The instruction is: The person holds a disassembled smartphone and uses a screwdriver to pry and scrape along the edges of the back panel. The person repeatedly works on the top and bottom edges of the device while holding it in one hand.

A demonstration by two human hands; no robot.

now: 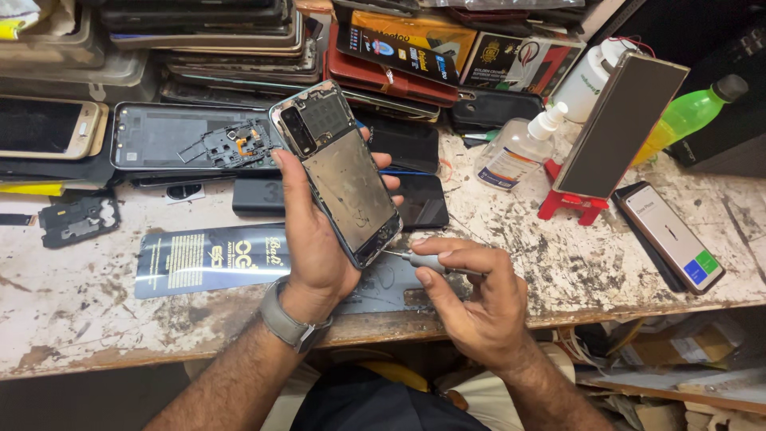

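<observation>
— Start at the left: what lies there?

— A gold-edged phone (pixel 49 128) sits face up at the far left of the worktop (pixel 96 311), and just beside it an empty grey back shell (pixel 191 137) with a small black bracket lying in it. Nearer the front edge is a long dark printed packet (pixel 209 259), flat on the stained top.

— And the left hand?

— The left hand (pixel 313 239) (a grey watch on its wrist) is clenched around an opened phone (pixel 339 170), held up off the worktop and tilted, camera end away from the person. The back cover is off, so the bare metal inner plate faces the camera.

— The right hand?

— The right hand (pixel 471 291) pinches a small screwdriver (pixel 431 262) between thumb and fingers, its thin tip lying at the lower corner of the opened phone, touching or all but touching; I cannot tell which.

— So which step is this?

— I judge it disassembly or refitting at the bottom edge: working a screw or a seam there. The next move calls for a steady left grip and a light, exact tip, since a slip could scratch the plate.

— Further right?

— A clear pump bottle (pixel 519 148), a dark panel propped on a red stand (pixel 573 203), a lit phone (pixel 674 239) lying flat, and a green bottle (pixel 690 116).
</observation>
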